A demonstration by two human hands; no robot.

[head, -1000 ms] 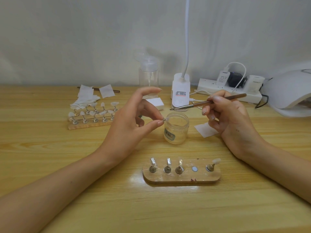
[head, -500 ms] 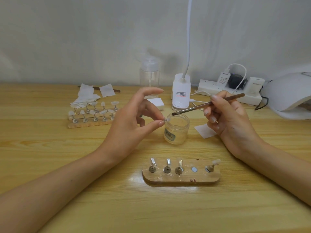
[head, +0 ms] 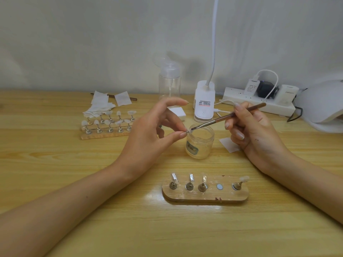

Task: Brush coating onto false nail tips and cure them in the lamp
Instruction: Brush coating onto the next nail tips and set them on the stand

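I find the nail tip (head: 187, 131) pinched between the thumb and forefinger of the left hand (head: 148, 138), held over the near rim of the open jar (head: 200, 143). The other three fingers are spread and lifted clear. The right hand (head: 248, 130) grips the brush (head: 228, 115) pen-fashion, fingers curled round the shaft.

Change noted: a second ago the bristles stood above and apart from the tip. They have since come down and now meet it, or very nearly; the contact is too fine to confirm. The left hand has kept its place. I judge that coating of this tip is beginning and curing is not yet due.

The jar has no lid on and holds a pale, clear substance, level not readable. The near holder (head: 204, 197) carries four tips on stands, with one bare magnet spot (head: 219, 186), likely this tip's seat. The pump bottle (head: 169, 84) behind is clear; its contents I cannot tell. The curing lamp (head: 323, 108) sits at far right, well apart.
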